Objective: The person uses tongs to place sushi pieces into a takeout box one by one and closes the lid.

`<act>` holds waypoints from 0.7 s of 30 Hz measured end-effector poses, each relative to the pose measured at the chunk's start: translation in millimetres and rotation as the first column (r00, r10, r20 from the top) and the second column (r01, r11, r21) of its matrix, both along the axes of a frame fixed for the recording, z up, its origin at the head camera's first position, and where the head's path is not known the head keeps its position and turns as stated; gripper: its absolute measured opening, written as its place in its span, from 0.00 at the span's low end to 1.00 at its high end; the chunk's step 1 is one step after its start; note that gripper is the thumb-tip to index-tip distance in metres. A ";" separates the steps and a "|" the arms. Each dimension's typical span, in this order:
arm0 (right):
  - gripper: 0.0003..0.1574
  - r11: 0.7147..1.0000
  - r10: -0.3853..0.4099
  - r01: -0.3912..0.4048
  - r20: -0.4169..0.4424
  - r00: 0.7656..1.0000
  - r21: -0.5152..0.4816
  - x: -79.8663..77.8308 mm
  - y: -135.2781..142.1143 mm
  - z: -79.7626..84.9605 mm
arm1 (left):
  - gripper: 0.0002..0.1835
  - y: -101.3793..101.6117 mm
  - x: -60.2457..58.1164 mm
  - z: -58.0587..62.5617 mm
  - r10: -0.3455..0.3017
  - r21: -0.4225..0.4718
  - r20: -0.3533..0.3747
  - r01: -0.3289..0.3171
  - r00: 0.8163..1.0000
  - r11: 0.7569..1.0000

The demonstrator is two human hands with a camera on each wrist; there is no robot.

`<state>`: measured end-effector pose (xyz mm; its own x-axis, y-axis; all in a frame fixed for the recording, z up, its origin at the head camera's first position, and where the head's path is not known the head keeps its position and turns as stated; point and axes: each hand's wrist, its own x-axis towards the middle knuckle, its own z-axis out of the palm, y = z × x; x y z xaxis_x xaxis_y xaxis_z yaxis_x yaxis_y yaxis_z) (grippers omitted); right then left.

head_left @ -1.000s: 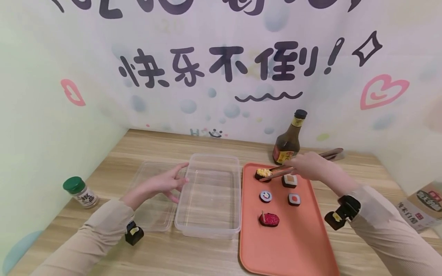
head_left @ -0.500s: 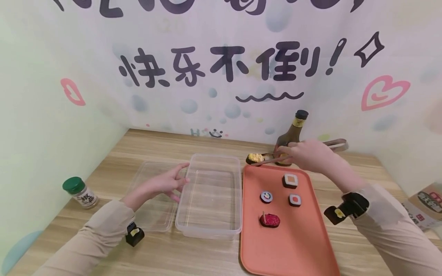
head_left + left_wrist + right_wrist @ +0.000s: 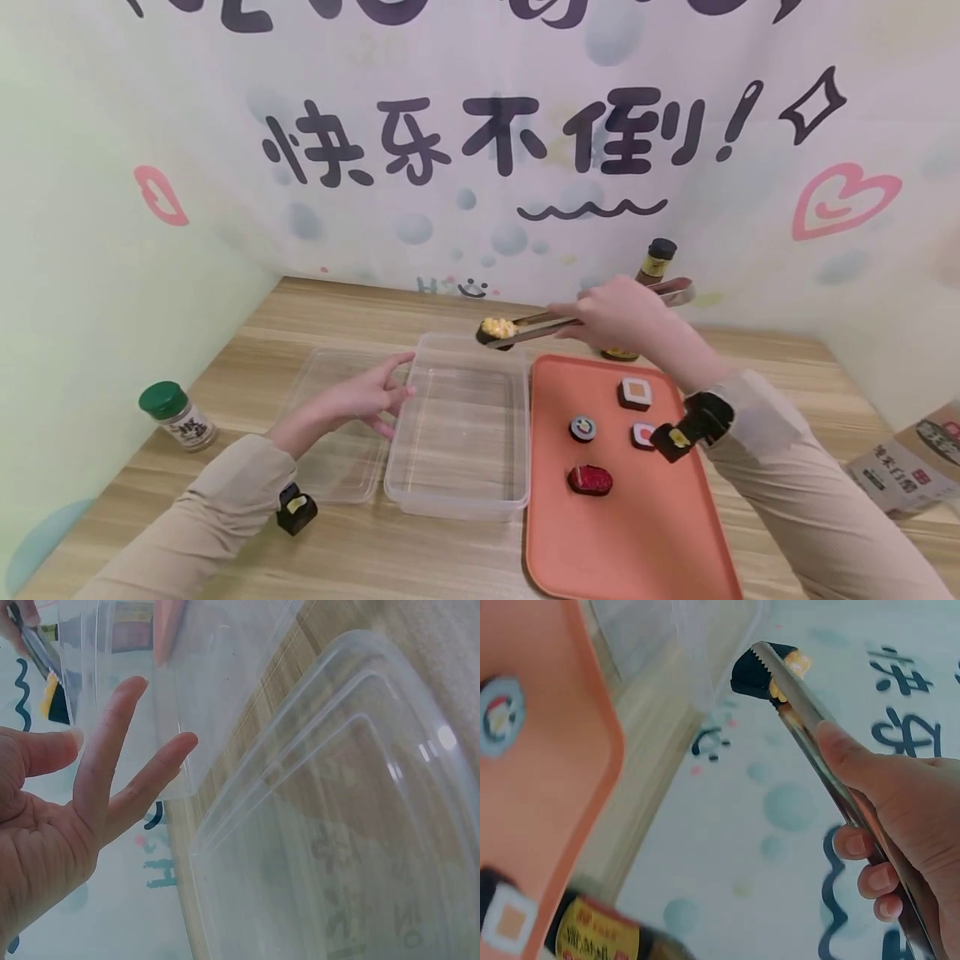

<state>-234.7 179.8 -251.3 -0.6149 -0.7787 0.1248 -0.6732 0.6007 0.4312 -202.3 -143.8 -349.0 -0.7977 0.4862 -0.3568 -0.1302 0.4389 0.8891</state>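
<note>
Head view: right grip (image 3: 618,312), holding tongs (image 3: 543,330), hides part of the bottle (image 3: 654,267).

Beige sleeves (image 3: 817,492), black wrist cameras (image 3: 298,510)

A sushi piece (image 3: 497,332) with a dark wrap and lumpy yellow topping is hanging in the air near the far right corner of the container, its topping facing up. Metal tongs (image 3: 832,780) are pinching it between their toothed tips and slanting down toward it, the right hand (image 3: 618,312) gripping them along their length. The clear, rectangular plastic container (image 3: 461,433) is standing upright and lidless on the surface, the left hand (image 3: 363,396) reaching its left rim.
</note>
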 end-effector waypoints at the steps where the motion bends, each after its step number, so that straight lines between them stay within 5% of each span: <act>1: 0.18 1.000 0.018 -0.018 -0.001 1.000 0.008 -1.4 -7.3 -2.9 | 0.34 0.0 -0.3 -0.1 -0.002 0.000 0.001 0.002 1.000 1.000; 9: 0.19 0.978 0.031 -0.036 0.027 0.999 0.204 -11.9 -60.3 -29.4 | 0.34 2.9 -1.9 -1.2 0.008 -0.039 -0.014 -0.008 1.000 0.999; 21: 0.17 0.967 0.085 -0.078 -0.019 0.996 0.242 -26.6 -86.0 -46.0 | 0.34 2.5 0.5 2.0 -0.013 -0.044 -0.033 0.011 0.999 0.999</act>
<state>-261.3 93.8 -297.3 -0.5466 -0.8355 -0.0555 -0.7006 0.4201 0.5768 -201.9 -141.2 -347.0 -0.8038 0.4803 -0.3511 -0.0950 0.4789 0.8727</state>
